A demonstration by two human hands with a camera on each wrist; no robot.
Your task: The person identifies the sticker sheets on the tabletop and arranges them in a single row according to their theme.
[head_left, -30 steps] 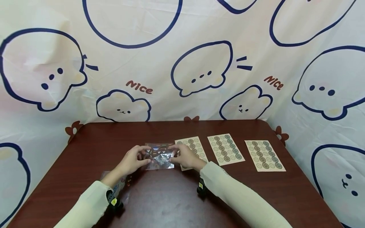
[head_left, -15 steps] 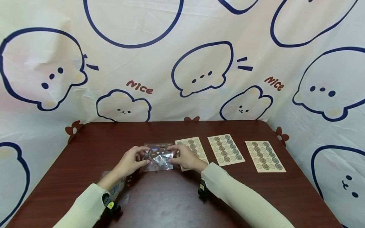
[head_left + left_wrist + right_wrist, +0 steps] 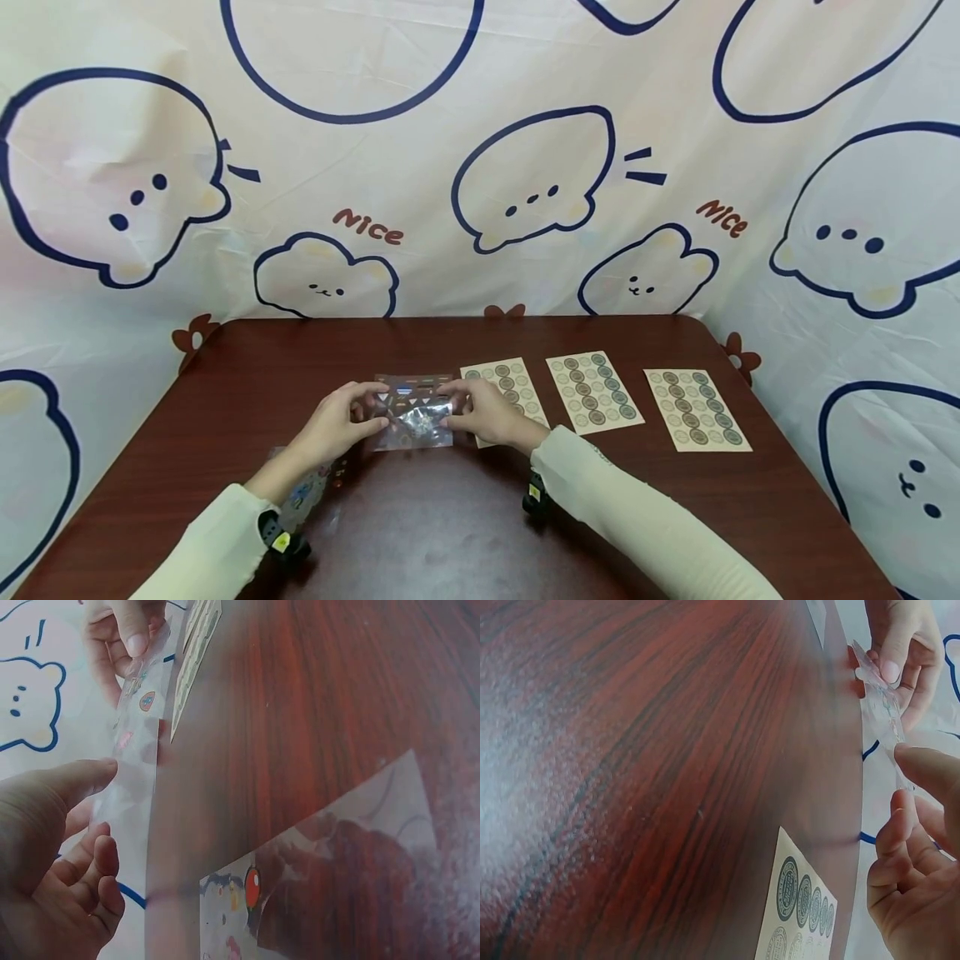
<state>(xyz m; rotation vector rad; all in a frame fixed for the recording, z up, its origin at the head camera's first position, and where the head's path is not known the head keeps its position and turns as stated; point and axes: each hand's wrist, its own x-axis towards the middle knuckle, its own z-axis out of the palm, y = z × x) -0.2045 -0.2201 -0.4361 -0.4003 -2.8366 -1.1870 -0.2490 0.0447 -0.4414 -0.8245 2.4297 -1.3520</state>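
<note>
Slipping slightly leftward since a second ago: left hand (image 3: 333, 427) and clear sticker sheet (image 3: 415, 423)! Brown table (image 3: 450, 525) spreads beneath, three cream sheets (image 3: 595, 392) run rightward from behind the right hand (image 3: 491, 414), and between both hands, thumbs and fingers pinching its edges, hangs that clear sticker sheet.

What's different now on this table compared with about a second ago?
Very little: the printed clear sheet has shifted slightly to the left, with the left hand and the fingers of the right hand. The left wrist has also moved left and a bit nearer the person. Both hands hold the sheet, as before; nothing was let go. The three cream sheets stayed put.
</note>
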